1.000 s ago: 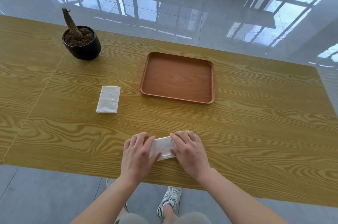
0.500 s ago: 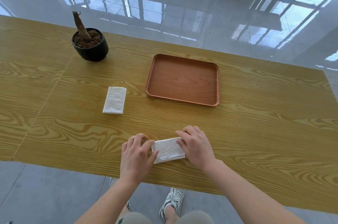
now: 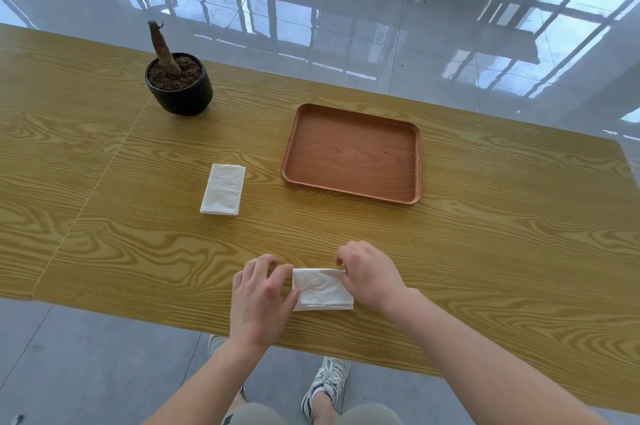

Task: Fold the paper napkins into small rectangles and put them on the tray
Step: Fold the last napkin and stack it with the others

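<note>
More of the napkin (image 3: 320, 288) shows than a second ago, the hands drawn apart. Left hand (image 3: 258, 296) and right hand (image 3: 369, 277), fingers curled, pinch its ends at the table's (image 3: 485, 251) near edge; tray (image 3: 351, 196) bare.

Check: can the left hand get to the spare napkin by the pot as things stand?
Probably yes. The spare napkin lies flat on open table, forward-left of the left hand, nothing between them. But that hand and the right hand are occupied on the near napkin.
</note>
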Action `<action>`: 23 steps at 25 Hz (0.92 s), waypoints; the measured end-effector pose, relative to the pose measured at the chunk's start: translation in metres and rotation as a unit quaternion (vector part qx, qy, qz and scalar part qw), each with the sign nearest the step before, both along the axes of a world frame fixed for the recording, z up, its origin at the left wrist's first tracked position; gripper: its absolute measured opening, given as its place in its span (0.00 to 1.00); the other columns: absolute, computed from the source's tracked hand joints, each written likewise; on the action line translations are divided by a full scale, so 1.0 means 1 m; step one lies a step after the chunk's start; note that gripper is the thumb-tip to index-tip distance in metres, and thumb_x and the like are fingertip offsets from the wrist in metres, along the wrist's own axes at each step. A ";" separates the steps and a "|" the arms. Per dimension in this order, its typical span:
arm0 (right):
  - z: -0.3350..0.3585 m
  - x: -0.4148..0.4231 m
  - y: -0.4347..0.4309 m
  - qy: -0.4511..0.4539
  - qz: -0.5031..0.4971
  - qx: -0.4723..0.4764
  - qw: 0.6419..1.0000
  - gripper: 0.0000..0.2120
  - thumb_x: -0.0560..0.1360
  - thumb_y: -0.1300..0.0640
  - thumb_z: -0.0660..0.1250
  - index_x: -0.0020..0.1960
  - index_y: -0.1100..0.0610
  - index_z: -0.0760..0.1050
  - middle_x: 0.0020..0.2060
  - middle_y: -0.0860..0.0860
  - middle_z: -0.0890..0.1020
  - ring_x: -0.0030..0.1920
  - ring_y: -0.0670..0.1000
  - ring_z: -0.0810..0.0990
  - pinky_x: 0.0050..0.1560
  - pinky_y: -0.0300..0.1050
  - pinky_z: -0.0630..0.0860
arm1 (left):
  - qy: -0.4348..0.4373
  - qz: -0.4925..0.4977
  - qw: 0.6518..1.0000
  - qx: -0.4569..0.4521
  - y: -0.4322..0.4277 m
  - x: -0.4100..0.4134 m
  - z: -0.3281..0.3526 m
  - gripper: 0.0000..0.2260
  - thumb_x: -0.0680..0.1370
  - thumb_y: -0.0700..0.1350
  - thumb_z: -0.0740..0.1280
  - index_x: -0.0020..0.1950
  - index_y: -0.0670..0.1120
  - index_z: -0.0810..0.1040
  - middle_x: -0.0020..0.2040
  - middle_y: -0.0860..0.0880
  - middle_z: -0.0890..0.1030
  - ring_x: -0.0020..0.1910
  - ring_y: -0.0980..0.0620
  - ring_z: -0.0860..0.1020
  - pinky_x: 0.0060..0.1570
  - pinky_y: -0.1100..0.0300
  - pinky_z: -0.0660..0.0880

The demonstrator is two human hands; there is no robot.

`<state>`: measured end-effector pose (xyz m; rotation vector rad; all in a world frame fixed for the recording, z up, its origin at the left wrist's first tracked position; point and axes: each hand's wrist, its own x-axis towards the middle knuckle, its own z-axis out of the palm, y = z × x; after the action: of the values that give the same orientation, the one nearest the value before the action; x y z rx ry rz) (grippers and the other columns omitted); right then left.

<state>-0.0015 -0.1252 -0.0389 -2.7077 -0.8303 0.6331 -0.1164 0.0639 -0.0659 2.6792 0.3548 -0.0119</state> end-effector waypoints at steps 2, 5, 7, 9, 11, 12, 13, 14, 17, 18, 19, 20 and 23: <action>0.001 0.000 0.000 0.022 -0.013 -0.013 1.000 0.06 0.77 0.59 0.62 0.50 0.53 0.78 0.48 0.49 0.78 0.52 0.52 0.74 0.53 0.46 0.74 | 0.005 0.011 1.000 -0.006 0.000 -0.001 0.001 0.17 0.68 0.52 0.78 0.55 0.54 0.82 0.56 0.51 0.77 0.59 0.47 0.75 0.56 0.49 0.73; 0.005 -0.004 -0.004 0.031 -0.049 -0.004 0.998 0.02 0.73 0.57 0.64 0.42 0.51 0.74 0.42 0.46 0.77 0.47 0.50 0.74 0.46 0.45 0.74 | 0.006 0.044 0.999 -0.011 0.000 -0.002 0.001 0.17 0.69 0.50 0.77 0.56 0.53 0.82 0.56 0.51 0.78 0.59 0.47 0.75 0.56 0.49 0.72; 0.008 -0.006 -0.009 0.061 -0.138 0.040 0.988 0.03 0.70 0.57 0.66 0.38 0.50 0.73 0.36 0.45 0.79 0.40 0.49 0.77 0.38 0.44 0.74 | 0.003 0.068 0.997 -0.019 0.000 -0.003 0.002 0.16 0.70 0.48 0.75 0.57 0.51 0.82 0.55 0.51 0.78 0.59 0.47 0.75 0.57 0.49 0.71; 0.013 -0.007 -0.011 0.095 -0.230 0.113 0.962 0.05 0.68 0.58 0.68 0.36 0.49 0.75 0.32 0.45 0.81 0.34 0.45 0.77 0.35 0.44 0.75 | 0.004 0.086 0.995 -0.045 -0.003 -0.003 0.006 0.14 0.73 0.49 0.74 0.59 0.50 0.82 0.54 0.51 0.79 0.58 0.48 0.75 0.57 0.51 0.71; 0.019 -0.012 -0.008 0.105 -0.274 0.181 0.939 0.07 0.68 0.59 0.71 0.35 0.49 0.76 0.30 0.44 0.81 0.32 0.43 0.77 0.35 0.44 0.75 | 0.013 0.116 0.985 -0.130 -0.010 -0.001 0.013 0.15 0.76 0.53 0.72 0.59 0.48 0.82 0.51 0.52 0.81 0.53 0.50 0.76 0.54 0.53 0.72; 0.021 -0.015 -0.004 0.112 -0.289 0.212 0.927 0.07 0.69 0.59 0.72 0.35 0.50 0.77 0.30 0.45 0.81 0.31 0.42 0.77 0.36 0.45 0.76 | 0.037 0.143 0.967 -0.208 -0.014 0.002 0.018 0.17 0.76 0.56 0.71 0.60 0.48 0.82 0.49 0.54 0.82 0.51 0.52 0.78 0.53 0.55 0.74; 0.024 -0.018 0.002 0.124 -0.307 0.247 0.911 0.07 0.69 0.61 0.73 0.36 0.51 0.77 0.30 0.46 0.82 0.31 0.44 0.77 0.37 0.49 0.77 | 0.070 0.175 0.932 -0.309 -0.016 0.006 0.024 0.19 0.75 0.59 0.71 0.60 0.48 0.82 0.48 0.54 0.84 0.49 0.55 0.80 0.51 0.56 0.75; 0.026 -0.021 0.009 0.142 -0.329 0.283 0.889 0.07 0.70 0.62 0.74 0.37 0.54 0.78 0.30 0.49 0.82 0.32 0.47 0.78 0.37 0.52 0.79 | 0.099 0.208 0.877 -0.422 -0.019 0.011 0.029 0.20 0.74 0.61 0.71 0.59 0.49 0.83 0.46 0.53 0.86 0.46 0.56 0.82 0.48 0.57 0.76; 0.026 -0.026 0.027 0.207 -0.388 0.366 0.820 0.05 0.71 0.67 0.74 0.40 0.63 0.78 0.30 0.53 0.82 0.31 0.51 0.79 0.35 0.51 0.80 | 0.112 0.293 0.743 -0.592 -0.020 0.021 0.038 0.13 0.74 0.55 0.74 0.54 0.48 0.84 0.45 0.48 0.88 0.40 0.54 0.84 0.39 0.59 0.77; 0.026 -0.027 0.033 0.223 -0.398 0.379 0.805 0.05 0.71 0.67 0.74 0.41 0.65 0.78 0.30 0.53 0.82 0.31 0.51 0.79 0.35 0.49 0.80 | 0.089 0.321 0.732 -0.594 -0.017 0.022 0.039 0.10 0.75 0.50 0.75 0.53 0.47 0.84 0.43 0.48 0.88 0.38 0.54 0.84 0.36 0.60 0.76; 0.025 -0.027 0.039 0.234 -0.403 0.383 0.797 0.05 0.72 0.67 0.74 0.42 0.65 0.78 0.30 0.53 0.82 0.31 0.51 0.79 0.35 0.48 0.79 | 0.061 0.345 0.729 -0.588 -0.012 0.023 0.041 0.07 0.75 0.45 0.75 0.52 0.46 0.84 0.41 0.47 0.88 0.36 0.54 0.83 0.34 0.62 0.76; 0.025 -0.027 0.046 0.240 -0.404 0.382 0.796 0.04 0.72 0.67 0.74 0.42 0.65 0.78 0.31 0.53 0.82 0.32 0.50 0.79 0.36 0.47 0.79 | 0.034 0.359 0.734 -0.575 -0.005 0.024 0.042 0.06 0.75 0.42 0.75 0.51 0.46 0.84 0.40 0.47 0.87 0.34 0.54 0.83 0.31 0.64 0.76; 0.024 -0.024 0.075 0.255 -0.399 0.366 0.801 0.04 0.72 0.66 0.74 0.44 0.63 0.79 0.33 0.53 0.83 0.32 0.49 0.79 0.36 0.47 0.79 | -0.021 0.347 0.777 -0.524 0.023 0.026 0.047 0.04 0.74 0.40 0.75 0.48 0.45 0.85 0.37 0.47 0.87 0.33 0.54 0.82 0.32 0.65 0.77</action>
<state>-0.0255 -0.0500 -0.0148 -1.7581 0.2166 0.5991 -0.0904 0.0866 -0.0192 1.3322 0.9618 0.0559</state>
